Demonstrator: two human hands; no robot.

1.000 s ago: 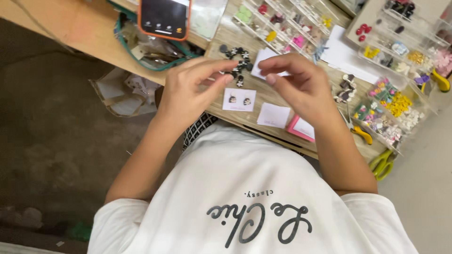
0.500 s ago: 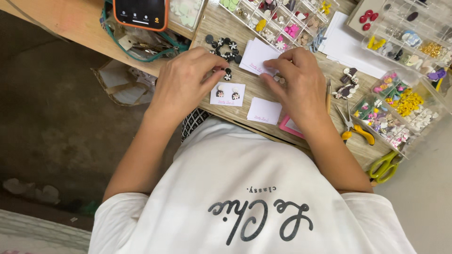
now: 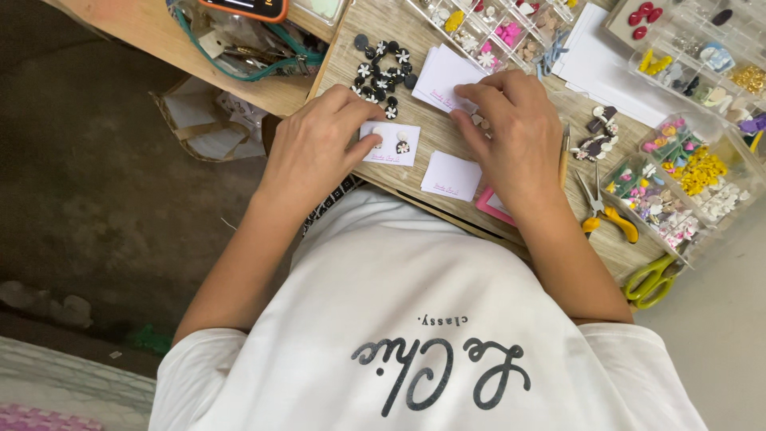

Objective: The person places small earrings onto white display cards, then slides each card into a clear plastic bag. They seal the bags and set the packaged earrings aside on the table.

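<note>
Hands work at the near edge of a wooden table. The left hand lies palm down, its thumb and fingertips pressing the left edge of a small white card with two earrings, which lies flat on the wood just right of that hand; nothing is lifted. The right hand rests knuckles up, its fingers curled onto the lower corner of a stack of blank white cards; whether it pinches a card or only touches the stack I cannot tell. Between the hands, nearer the body, lies another blank card. A cluster of black flower pieces sits just above the earring card. Yellow-handled pliers lie to the right of the right wrist, near clear bead trays.
</note>
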